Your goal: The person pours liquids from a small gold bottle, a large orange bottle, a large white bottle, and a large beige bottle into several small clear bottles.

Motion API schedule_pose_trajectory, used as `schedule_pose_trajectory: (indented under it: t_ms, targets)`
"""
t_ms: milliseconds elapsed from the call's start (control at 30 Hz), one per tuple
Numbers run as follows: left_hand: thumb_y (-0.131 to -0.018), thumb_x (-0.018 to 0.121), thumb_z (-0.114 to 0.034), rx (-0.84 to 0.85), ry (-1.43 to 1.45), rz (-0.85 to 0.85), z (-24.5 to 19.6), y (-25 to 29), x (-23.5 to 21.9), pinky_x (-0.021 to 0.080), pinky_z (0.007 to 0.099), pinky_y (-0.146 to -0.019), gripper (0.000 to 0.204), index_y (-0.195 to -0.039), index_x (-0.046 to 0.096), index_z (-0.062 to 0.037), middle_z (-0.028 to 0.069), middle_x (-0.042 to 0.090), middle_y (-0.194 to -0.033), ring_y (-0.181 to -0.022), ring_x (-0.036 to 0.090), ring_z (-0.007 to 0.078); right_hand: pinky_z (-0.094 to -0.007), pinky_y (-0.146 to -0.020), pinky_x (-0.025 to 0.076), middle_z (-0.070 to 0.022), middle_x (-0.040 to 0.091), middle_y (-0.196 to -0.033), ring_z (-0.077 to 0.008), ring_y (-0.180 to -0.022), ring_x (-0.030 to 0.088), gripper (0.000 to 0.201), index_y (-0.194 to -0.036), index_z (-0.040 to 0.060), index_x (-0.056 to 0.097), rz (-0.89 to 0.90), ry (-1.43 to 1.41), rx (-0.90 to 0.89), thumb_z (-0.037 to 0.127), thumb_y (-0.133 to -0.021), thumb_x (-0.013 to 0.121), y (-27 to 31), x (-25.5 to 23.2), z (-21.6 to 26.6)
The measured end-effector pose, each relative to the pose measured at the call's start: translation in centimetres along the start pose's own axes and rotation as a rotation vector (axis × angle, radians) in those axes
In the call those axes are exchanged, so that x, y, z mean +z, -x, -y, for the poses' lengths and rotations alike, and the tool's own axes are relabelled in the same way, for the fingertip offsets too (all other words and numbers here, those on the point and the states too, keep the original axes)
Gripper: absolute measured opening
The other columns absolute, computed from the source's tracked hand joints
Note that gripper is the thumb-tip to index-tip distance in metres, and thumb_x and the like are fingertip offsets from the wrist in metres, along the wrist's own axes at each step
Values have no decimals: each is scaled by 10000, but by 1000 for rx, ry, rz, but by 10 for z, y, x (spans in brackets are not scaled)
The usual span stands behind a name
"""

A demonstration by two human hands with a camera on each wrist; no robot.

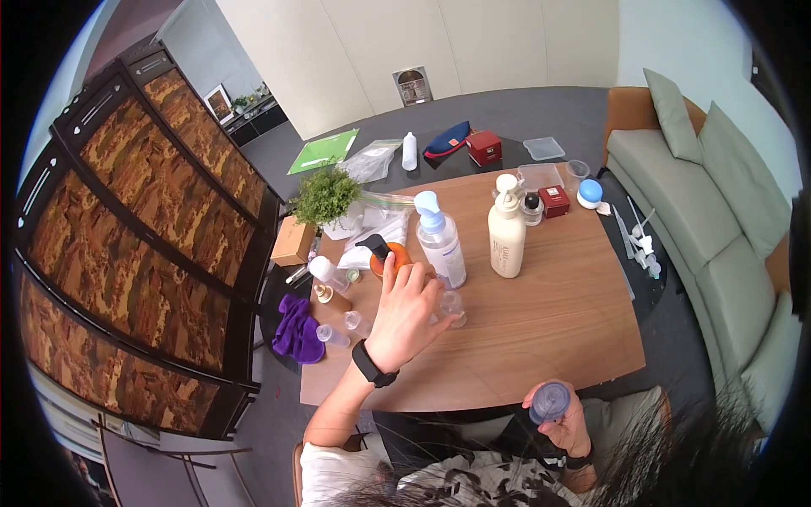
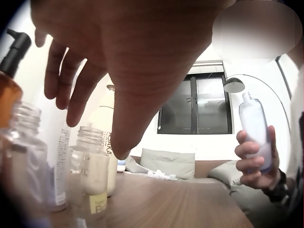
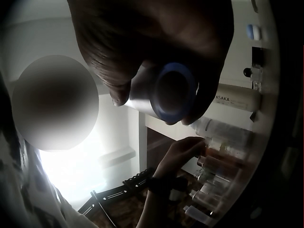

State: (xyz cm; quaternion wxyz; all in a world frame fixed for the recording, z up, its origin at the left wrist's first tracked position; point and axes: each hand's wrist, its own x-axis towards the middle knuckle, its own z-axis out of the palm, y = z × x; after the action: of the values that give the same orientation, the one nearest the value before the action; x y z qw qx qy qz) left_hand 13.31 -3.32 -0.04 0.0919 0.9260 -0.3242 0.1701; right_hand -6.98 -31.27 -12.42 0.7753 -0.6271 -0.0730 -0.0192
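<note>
My left hand (image 1: 404, 317) reaches over the table's left part, its fingers spread loosely above small clear bottles. In the left wrist view, an uncapped clear bottle (image 2: 90, 164) with a threaded neck stands just under those fingers. Close beside that hand are an orange bottle (image 1: 394, 256) with a black pump and a large clear bottle (image 1: 443, 252) with a light blue pump. My right hand (image 1: 574, 429), at the table's front edge, grips a frosted bluish bottle (image 1: 550, 400). The left wrist view shows this bottle upright, its bare neck (image 2: 246, 96) uncapped.
A cream pump bottle (image 1: 507, 241) stands mid-table. Several small bottles and a purple cloth (image 1: 297, 329) lie at the left. Behind are a potted plant (image 1: 327, 196) and plastic bags (image 1: 378, 232). Red boxes (image 1: 554, 201) and a blue-lidded jar (image 1: 590, 193) sit at the back right.
</note>
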Motion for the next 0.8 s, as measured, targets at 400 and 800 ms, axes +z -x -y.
schedule_pose_trajectory:
  t_ms: [400, 800]
  targets:
    - [-803, 870, -183, 96, 280, 117, -26, -1, 15, 491, 500, -996, 388, -1081, 650, -25, 165, 631, -1096, -1094, 611, 400, -404, -967, 557, -158, 697, -1168, -242, -1056, 706, 815, -1333, 4, 506, -8, 16, -15, 520, -852, 913, 1, -8, -3]
    - [-844, 897, -113, -116, 833, 104, -98, 45, 35, 594, 423, -920, 462, -1244, 680, -32, 155, 722, -1222, -1100, 731, 377, -390, -975, 569, -205, 692, -1259, -261, -1116, 703, 896, -1392, 51, 420, -68, 8, -59, 404, -795, 987, 8, -11, -17]
